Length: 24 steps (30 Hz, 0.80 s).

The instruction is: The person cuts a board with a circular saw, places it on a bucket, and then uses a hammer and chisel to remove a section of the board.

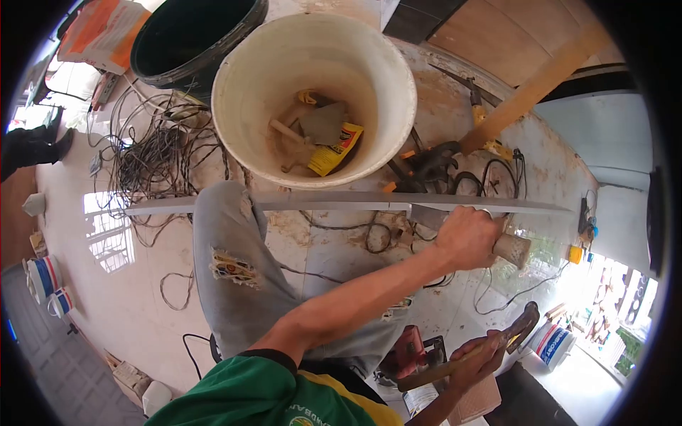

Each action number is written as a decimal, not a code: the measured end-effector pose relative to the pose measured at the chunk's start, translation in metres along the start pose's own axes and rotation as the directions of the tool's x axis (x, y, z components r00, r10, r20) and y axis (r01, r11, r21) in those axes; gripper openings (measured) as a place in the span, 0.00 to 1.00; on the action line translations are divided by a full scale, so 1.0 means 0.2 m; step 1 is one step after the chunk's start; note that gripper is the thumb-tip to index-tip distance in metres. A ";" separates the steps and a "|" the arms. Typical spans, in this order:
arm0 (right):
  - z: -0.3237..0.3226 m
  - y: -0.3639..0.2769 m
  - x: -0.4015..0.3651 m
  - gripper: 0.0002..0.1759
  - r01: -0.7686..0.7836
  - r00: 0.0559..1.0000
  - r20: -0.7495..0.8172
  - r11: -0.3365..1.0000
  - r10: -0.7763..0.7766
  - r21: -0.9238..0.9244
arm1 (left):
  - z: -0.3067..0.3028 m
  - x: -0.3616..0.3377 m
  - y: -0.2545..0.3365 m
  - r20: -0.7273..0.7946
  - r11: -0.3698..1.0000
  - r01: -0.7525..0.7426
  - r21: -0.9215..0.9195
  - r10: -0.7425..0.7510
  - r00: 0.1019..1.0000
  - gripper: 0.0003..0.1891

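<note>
My left hand (467, 238) is wrapped round a flat-bladed tool with a thick, worn handle (513, 250). Its wide grey blade (428, 216) lies against a long, thin metal bar (327, 204). The bar runs crosswise in front of me, passing over my bent knee (226, 213). Lower right, my right hand (477, 361) grips a claw hammer (524, 325) by its wooden handle, the head pointing up and away from me. The hammer is apart from the bladed tool.
Beyond the bar stands a large white bucket (238, 135) with a yellow packet (335, 150) inside. Tangled cable (153, 160) lies left, beside a dark bucket (192, 71). A wooden plank (533, 92) slants at right over power tools. Paint pails (554, 346) stand at the sides.
</note>
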State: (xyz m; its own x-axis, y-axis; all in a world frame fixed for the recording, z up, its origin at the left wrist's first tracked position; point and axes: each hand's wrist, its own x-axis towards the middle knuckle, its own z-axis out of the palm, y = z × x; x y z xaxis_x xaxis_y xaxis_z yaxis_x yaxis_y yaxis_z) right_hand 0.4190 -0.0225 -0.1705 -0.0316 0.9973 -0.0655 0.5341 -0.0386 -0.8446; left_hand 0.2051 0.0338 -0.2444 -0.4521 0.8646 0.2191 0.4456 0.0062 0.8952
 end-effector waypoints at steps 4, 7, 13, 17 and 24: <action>0.01 0.07 0.02 0.27 -0.030 0.999 -0.029 0.999 0.029 -0.031 | 0.15 0.05 -0.11 0.114 0.994 0.098 0.052 -0.103 0.988 0.11; 0.03 0.11 0.03 0.23 -0.010 1.000 0.003 0.999 0.010 -0.042 | 0.19 0.09 -0.15 0.097 0.981 0.156 0.116 -0.168 0.981 0.10; 0.05 0.12 0.04 0.20 -0.071 0.996 0.057 0.997 0.070 0.022 | 0.17 0.10 -0.16 0.055 0.967 0.180 0.180 -0.193 0.980 0.10; 0.08 0.14 0.04 0.25 -0.120 0.992 0.053 0.992 0.117 0.045 | 0.16 0.10 -0.15 0.084 0.972 0.156 0.177 -0.173 0.981 0.11; 0.07 0.16 0.03 0.21 -0.104 0.986 0.139 0.991 0.092 0.079 | 0.19 0.09 -0.17 -0.033 0.978 0.134 0.159 -0.130 0.991 0.13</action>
State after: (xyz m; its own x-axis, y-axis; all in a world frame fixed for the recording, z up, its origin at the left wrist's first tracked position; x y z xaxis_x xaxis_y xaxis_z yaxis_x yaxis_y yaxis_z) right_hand 0.4238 -0.0179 -0.2062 -0.0989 0.9713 -0.2164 0.4659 -0.1469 -0.8726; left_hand 0.2114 0.0690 -0.2865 -0.5315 0.8395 0.1130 0.4984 0.2021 0.8431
